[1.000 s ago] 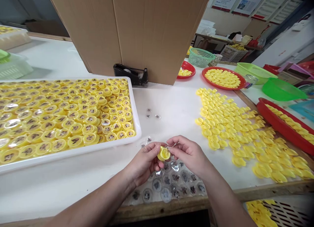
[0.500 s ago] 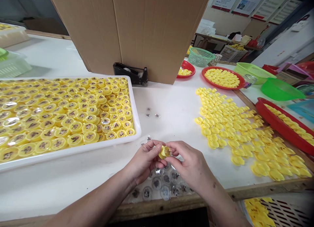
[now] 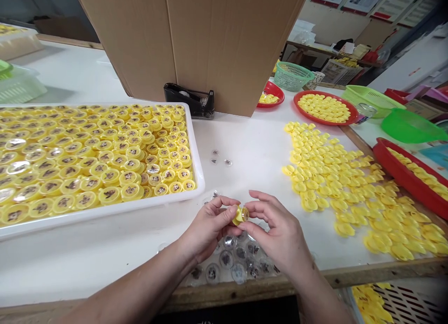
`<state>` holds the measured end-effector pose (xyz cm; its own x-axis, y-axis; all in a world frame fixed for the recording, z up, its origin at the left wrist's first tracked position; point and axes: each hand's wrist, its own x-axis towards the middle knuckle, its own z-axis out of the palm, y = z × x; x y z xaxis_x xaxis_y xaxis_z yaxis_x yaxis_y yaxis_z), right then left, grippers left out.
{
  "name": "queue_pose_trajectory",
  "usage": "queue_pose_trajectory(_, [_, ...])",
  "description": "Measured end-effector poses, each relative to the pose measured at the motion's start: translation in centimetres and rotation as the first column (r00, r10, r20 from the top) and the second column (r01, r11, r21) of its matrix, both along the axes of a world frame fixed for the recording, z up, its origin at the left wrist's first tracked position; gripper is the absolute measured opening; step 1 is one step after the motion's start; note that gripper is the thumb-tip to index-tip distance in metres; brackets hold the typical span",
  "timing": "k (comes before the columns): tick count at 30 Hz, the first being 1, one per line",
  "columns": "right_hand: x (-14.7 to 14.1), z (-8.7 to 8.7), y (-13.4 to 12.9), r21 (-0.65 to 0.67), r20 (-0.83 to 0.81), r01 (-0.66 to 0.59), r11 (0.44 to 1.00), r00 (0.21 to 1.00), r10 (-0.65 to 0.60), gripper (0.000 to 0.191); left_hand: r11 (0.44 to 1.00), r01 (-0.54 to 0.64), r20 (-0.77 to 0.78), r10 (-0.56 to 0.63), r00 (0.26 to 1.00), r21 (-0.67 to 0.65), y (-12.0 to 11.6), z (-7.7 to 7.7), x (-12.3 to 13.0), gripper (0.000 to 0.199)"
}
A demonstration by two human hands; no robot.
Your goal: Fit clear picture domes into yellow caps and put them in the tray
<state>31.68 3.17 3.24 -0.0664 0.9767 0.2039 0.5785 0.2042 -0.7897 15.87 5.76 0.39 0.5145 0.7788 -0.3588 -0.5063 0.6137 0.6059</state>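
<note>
A small round yellow plastic piece with a clear, printed disc on its face point(image 3: 241, 215) is held over the near part of the table. My left hand point(image 3: 212, 223) pinches it from the left between thumb and fingers. From the right, my right hand point(image 3: 275, 226) has its thumb and index finger at the disc's edge, its other fingers lifted and spread. Beneath both hands lie several clear round discs with dark printed pictures point(image 3: 226, 258), partly hidden by my hands. A white tray point(image 3: 198, 172) to the left is packed with yellow pieces bearing pictures.
Loose yellow pieces point(image 3: 329, 179) spread across the table's right side. Behind stand a cardboard box point(image 3: 210, 44), a black tape dispenser point(image 3: 191, 101), red plates point(image 3: 353, 114) and a green basket point(image 3: 293, 76). Three small discs point(image 3: 227, 163) lie mid-table. Below the wooden edge is a crate point(image 3: 409, 300).
The fingers of my right hand have spread and lifted a little around the yellow piece. My left hand keeps its pinch. The whole view has shifted slightly.
</note>
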Motion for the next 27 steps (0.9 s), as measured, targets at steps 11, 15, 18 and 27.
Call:
queue_pose_trajectory(11, [0.0,1.0,0.0,-0.061,0.053,-0.096,0.993,0.994,0.099,0.021,1.000,0.017,-0.034,-0.017,0.999,0.003,0.0,-0.2,0.0,0.031])
queue_pose_trajectory(15, [0.2,0.6,-0.3,-0.115,-0.015,-0.064,0.991,0.998,0.063,0.025,1.000,0.021,-0.054,-0.020,0.998,0.021,0.1,-0.3,-0.1,0.031])
queue_pose_trajectory(18, [0.2,0.3,-0.3,-0.101,-0.039,-0.041,0.994,0.999,0.038,0.030,0.999,0.026,-0.029,-0.026,0.999,0.020,0.1,-0.5,-0.1,0.031])
queue_pose_trajectory(27, [0.1,0.7,-0.2,0.013,0.012,-0.093,0.996,0.996,0.093,0.026,0.999,0.050,0.020,-0.050,0.999,0.017,0.0,-0.6,-0.1,0.030])
